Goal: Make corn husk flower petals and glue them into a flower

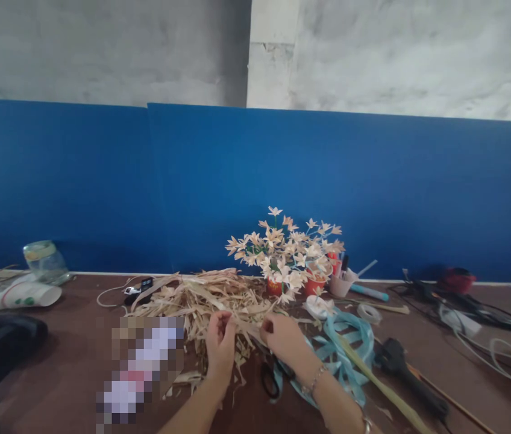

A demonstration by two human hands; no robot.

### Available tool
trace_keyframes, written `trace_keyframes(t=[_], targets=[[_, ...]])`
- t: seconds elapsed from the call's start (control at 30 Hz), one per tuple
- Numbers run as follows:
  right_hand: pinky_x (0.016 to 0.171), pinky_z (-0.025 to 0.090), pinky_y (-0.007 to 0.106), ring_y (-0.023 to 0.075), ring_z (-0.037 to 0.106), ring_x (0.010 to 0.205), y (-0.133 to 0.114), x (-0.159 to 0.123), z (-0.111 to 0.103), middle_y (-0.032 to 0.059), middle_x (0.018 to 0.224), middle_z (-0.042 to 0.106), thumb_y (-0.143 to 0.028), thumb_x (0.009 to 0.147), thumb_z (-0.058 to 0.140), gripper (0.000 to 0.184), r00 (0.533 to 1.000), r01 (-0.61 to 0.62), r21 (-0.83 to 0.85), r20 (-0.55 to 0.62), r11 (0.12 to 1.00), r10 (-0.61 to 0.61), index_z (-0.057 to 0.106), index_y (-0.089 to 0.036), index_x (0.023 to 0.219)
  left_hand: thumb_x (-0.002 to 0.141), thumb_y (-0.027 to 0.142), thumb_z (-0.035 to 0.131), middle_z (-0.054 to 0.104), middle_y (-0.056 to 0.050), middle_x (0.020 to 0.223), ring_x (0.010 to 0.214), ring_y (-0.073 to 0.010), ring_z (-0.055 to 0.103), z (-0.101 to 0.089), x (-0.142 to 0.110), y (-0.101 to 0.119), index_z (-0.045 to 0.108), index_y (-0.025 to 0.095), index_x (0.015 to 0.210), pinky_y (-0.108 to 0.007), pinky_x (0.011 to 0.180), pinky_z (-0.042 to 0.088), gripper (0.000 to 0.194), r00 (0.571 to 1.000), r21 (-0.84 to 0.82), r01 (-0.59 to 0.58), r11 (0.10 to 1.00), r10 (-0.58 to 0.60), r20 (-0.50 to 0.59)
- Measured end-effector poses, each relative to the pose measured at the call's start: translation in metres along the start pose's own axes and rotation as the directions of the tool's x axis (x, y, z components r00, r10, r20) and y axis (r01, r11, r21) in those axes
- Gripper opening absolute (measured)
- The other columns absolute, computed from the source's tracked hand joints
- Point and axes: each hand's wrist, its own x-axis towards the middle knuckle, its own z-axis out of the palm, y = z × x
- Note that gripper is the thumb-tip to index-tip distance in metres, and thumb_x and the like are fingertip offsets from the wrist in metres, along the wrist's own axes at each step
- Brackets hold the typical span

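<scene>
A pale strip of dried husk (249,329) stretches between my two hands, low over the table. My left hand (220,348) pinches its left end, thumb against fingers. At the other end my right hand (286,345), with a bracelet on the wrist, has its fingers closed on the strip. Behind and beneath them spreads a heap of dried husk strips (178,300). Just below my right hand lie dark-handled scissors (270,381), partly hidden by it. Flowers made of pale petals (278,244) stand in red pots (314,283) beyond the hands.
Right of my right arm are a tangled blue ribbon (355,337), a black glue gun (411,377), a tape roll (368,313) and cables (485,355). A cup of pens (341,283) stands behind. At left are a glass jar (47,262) and a black object (11,340). A blue panel (192,181) backs the table.
</scene>
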Motion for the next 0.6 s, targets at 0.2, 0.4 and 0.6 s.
trace_keyframes(t=[0.2,0.4,0.6], targets=[[0.063,0.038,0.022,0.0157,0.059,0.069,0.007,0.002,-0.003,0.0028,0.07,0.067,-0.017,0.074,0.047,0.02,0.997,0.068,0.091,0.027,0.994,-0.07,0.067,-0.018,0.071,0.079,0.045,0.05,0.04,0.005,0.055,0.053,-0.0098,0.039,0.004,-0.004,-0.003,0.047,0.017,0.061,-0.02,0.051,0.033,0.033,0.993,0.036,0.039,0.999,-0.043,0.11],[0.092,0.035,0.027,0.0175,0.052,0.102,-0.037,0.032,0.013,0.0064,0.108,0.062,-0.011,0.079,0.043,0.03,0.908,0.382,0.037,-0.199,0.923,-0.368,0.066,-0.019,0.098,0.082,0.048,0.043,0.04,0.004,0.058,0.056,-0.011,0.038,-0.001,-0.007,-0.001,0.045,0.018,0.061,-0.021,0.054,0.034,0.037,0.997,-0.054,-0.063,0.997,0.061,-0.036],[0.103,0.027,0.038,0.0215,0.041,0.119,-0.085,0.103,0.039,0.0048,0.129,0.052,-0.016,0.079,0.047,0.027,0.8,0.599,0.01,-0.038,0.801,-0.598,0.07,-0.022,0.093,0.081,0.05,0.044,0.038,0.004,0.058,0.056,-0.012,0.037,-0.002,-0.004,-0.009,0.044,0.019,0.06,-0.022,0.053,0.034,0.037,0.985,-0.126,-0.057,0.99,0.035,-0.168]])
